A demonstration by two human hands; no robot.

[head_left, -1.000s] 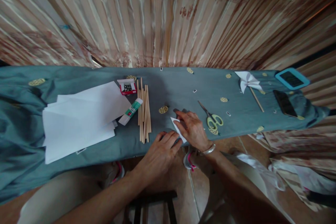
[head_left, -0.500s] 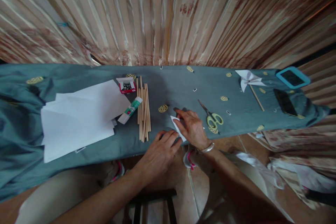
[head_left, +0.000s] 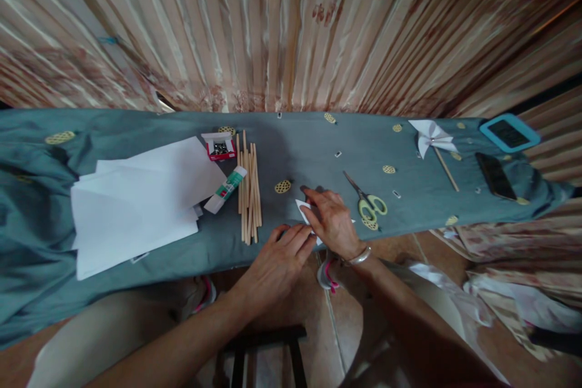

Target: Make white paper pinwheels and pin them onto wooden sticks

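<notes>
A small white piece of folded paper lies near the front edge of the table, mostly covered by my hands. My right hand presses down on it, thumb along the paper and fingers bent over it. From the lower left, my left hand holds its near edge with the fingertips, fingers close together. Just right of my right hand, scissors with pale green handles lie with their blades pointing away. A bundle of wooden sticks rests left of the paper.
White paper sheets are stacked at left. Beside them are a red box of metal pins and a green-and-white glue stick box. At right lie a paper pinwheel, a phone and a blue-framed tablet.
My left fingers have shifted slightly up and right over the paper's near edge, covering more of it. My right hand stays nearly in place.
</notes>
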